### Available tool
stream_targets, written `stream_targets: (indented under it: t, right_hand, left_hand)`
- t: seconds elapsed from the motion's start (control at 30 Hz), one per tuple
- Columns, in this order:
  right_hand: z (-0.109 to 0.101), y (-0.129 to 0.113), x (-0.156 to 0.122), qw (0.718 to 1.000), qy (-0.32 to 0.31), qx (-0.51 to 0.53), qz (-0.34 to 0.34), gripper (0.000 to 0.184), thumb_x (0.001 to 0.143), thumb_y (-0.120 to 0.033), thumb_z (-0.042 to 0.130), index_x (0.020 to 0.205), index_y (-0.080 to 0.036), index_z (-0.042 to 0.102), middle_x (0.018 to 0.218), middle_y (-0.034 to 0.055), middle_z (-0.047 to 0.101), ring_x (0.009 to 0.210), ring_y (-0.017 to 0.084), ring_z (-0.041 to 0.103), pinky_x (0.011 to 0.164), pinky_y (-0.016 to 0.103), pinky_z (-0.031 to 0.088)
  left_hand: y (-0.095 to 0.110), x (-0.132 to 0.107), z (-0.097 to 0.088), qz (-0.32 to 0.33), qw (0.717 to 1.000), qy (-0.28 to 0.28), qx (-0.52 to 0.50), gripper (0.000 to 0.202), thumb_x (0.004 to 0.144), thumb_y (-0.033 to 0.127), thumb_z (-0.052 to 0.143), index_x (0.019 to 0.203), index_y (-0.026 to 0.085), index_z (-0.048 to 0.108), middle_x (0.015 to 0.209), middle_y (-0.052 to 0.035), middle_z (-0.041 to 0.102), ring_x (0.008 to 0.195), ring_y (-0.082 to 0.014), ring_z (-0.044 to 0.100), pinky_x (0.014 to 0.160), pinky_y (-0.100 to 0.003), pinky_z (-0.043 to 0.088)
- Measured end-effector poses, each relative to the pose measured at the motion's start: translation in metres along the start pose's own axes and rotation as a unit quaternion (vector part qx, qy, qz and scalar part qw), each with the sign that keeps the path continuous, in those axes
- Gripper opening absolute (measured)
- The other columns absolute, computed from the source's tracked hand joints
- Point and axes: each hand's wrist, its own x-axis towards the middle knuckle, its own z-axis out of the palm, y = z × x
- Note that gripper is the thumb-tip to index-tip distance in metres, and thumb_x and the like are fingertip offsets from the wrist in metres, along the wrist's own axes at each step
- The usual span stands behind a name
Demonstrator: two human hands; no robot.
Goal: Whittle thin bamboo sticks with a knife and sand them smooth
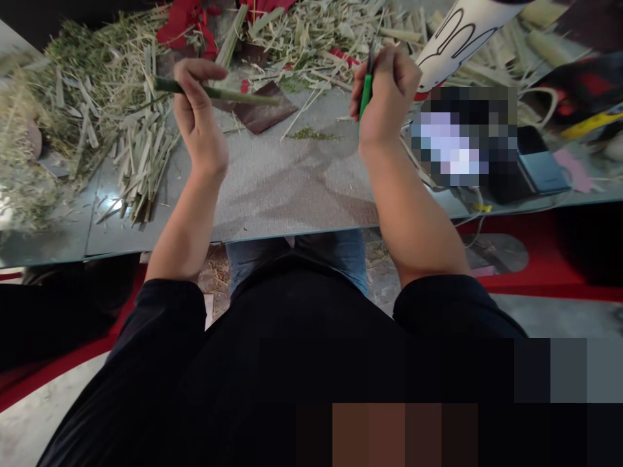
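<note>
My left hand (pixel 197 107) is closed around a long green stalk (pixel 243 96) that lies crosswise above the glass table (pixel 272 188). Its free end points right, toward my other hand. My right hand (pixel 387 97) is closed on a green-handled tool (pixel 366 91), held upright; its dark tip sticks up past my fingers. The two hands are apart, a forearm's width between them, both raised over the table's far half.
Piles of cut pale-green stalk strips (pixel 139 162) lie left and across the back. Red petals or leaves (pixel 187 23) sit at the back. A white printed cup (pixel 460 35), a phone (pixel 542 168) and a blurred patch are at right.
</note>
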Motion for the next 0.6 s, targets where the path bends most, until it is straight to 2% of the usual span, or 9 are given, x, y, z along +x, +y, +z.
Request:
stream_targets:
  t: [0.07,0.17,0.27,0.3,0.37,0.4,0.43,0.5,0.6]
  right_hand:
    - [0.0,0.002,-0.002,0.999,-0.016,-0.029,0.002,0.051,0.127,-0.048,0.041,0.081,-0.031,0.053,0.077,0.0026,0.052,0.059,0.021,0.041,0.059,0.04,0.032]
    - [-0.001,-0.002,-0.009,0.994,-0.096,-0.06,0.003,0.055,0.125,-0.064,0.048,0.081,-0.032,0.054,0.075,0.0023,0.047,0.065,0.024,0.043,0.064,0.041,0.038]
    - [0.0,-0.009,-0.021,0.983,-0.175,-0.042,0.046,0.062,0.116,-0.085,0.054,0.084,-0.033,0.05,0.07,-0.0006,0.041,0.063,0.024,0.043,0.064,0.04,0.039]
    - [0.001,-0.012,-0.025,0.975,-0.207,-0.04,0.073,0.062,0.115,-0.087,0.056,0.086,-0.032,0.05,0.072,-0.0008,0.044,0.063,0.024,0.045,0.064,0.039,0.04]
    - [0.003,-0.014,-0.034,0.953,-0.278,-0.04,0.115,0.058,0.114,-0.082,0.06,0.089,-0.032,0.051,0.077,-0.0001,0.053,0.065,0.023,0.052,0.063,0.037,0.044]
    - [0.004,-0.014,-0.038,0.941,-0.314,-0.032,0.122,0.054,0.115,-0.079,0.062,0.091,-0.031,0.052,0.08,0.0006,0.058,0.065,0.022,0.056,0.063,0.037,0.046]
    - [0.005,-0.013,-0.041,0.931,-0.344,-0.014,0.123,0.052,0.116,-0.075,0.062,0.092,-0.031,0.053,0.083,0.0011,0.062,0.063,0.022,0.057,0.061,0.037,0.047]
    - [0.006,-0.01,-0.046,0.911,-0.393,0.033,0.121,0.048,0.118,-0.069,0.064,0.094,-0.029,0.054,0.086,0.0016,0.068,0.058,0.021,0.058,0.058,0.037,0.049]
    - [0.006,-0.006,-0.051,0.886,-0.438,0.056,0.143,0.047,0.122,-0.065,0.064,0.093,-0.028,0.057,0.079,0.0011,0.07,0.055,0.02,0.056,0.054,0.035,0.05]
  left_hand:
    - [-0.002,0.004,-0.001,0.049,0.997,0.063,0.02,0.069,0.108,0.092,0.024,0.102,0.028,0.049,0.1,-0.0055,0.057,0.099,-0.0219,0.054,0.1,-0.041,0.05]
    - [-0.003,0.002,0.002,0.034,0.998,0.031,-0.041,0.063,0.112,0.087,0.019,0.111,0.031,0.048,0.082,-0.0004,0.04,0.071,-0.0177,0.039,0.073,-0.038,0.043]
    - [0.008,-0.009,0.014,-0.08,0.991,-0.02,-0.107,0.054,0.115,0.085,0.024,0.123,0.038,0.05,0.07,0.0019,0.029,0.059,-0.0186,0.026,0.059,-0.04,0.028]
    - [0.015,-0.014,0.019,-0.134,0.984,-0.04,-0.112,0.05,0.116,0.082,0.029,0.12,0.038,0.051,0.066,0.0025,0.026,0.057,-0.0187,0.026,0.057,-0.04,0.027]
    - [0.03,-0.025,0.03,-0.241,0.955,-0.095,-0.147,0.036,0.122,0.064,0.041,0.104,0.034,0.049,0.063,0.0045,0.025,0.053,-0.0167,0.019,0.053,-0.037,0.023]
    - [0.038,-0.029,0.034,-0.281,0.939,-0.105,-0.167,0.034,0.123,0.054,0.047,0.097,0.032,0.046,0.063,0.0049,0.03,0.052,-0.0151,0.021,0.052,-0.034,0.022]
    - [0.045,-0.033,0.039,-0.31,0.926,-0.119,-0.179,0.031,0.122,0.046,0.051,0.096,0.031,0.048,0.066,0.0039,0.042,0.053,-0.0143,0.029,0.052,-0.032,0.025]
    - [0.055,-0.039,0.045,-0.356,0.911,-0.129,-0.164,0.031,0.12,0.039,0.057,0.092,0.03,0.049,0.069,0.0022,0.058,0.052,-0.0141,0.043,0.05,-0.03,0.031]
    - [0.06,-0.043,0.051,-0.391,0.904,-0.128,-0.12,0.018,0.116,0.034,0.062,0.1,0.031,0.057,0.064,0.0031,0.065,0.049,-0.0154,0.053,0.048,-0.03,0.033]
